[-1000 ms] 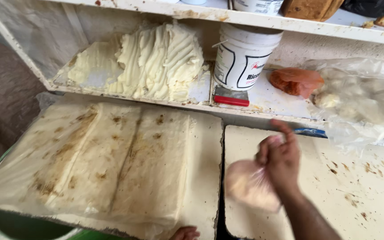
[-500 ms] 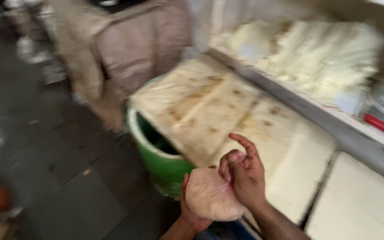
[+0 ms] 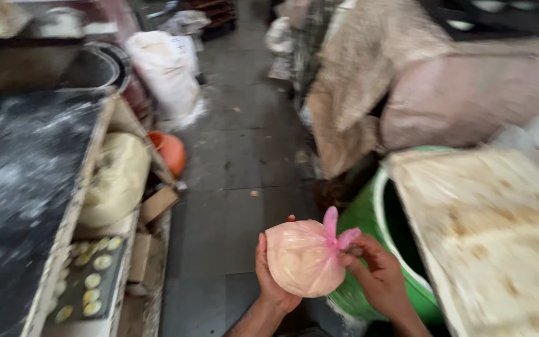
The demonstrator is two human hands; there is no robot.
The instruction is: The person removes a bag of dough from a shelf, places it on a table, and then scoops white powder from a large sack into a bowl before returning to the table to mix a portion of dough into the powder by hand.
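A pink plastic bag stuffed with a round pale lump sits low in the middle of the head view. My left hand cups it from below and behind. My right hand pinches the twisted pink bag ends at its upper right. Both hands hover over the grey floor, just left of a green barrel.
A stained cloth-covered board lies across the barrel at right. Sacks and draped cloths are behind it. At left stand a flour-dusted dark counter, a large dough mass, a tray of small pale pieces, an orange pot and a white sack.
The view has swung left from the shelf and boards to the aisle. The bag went from my right hand alone to both hands, its top now twisted.
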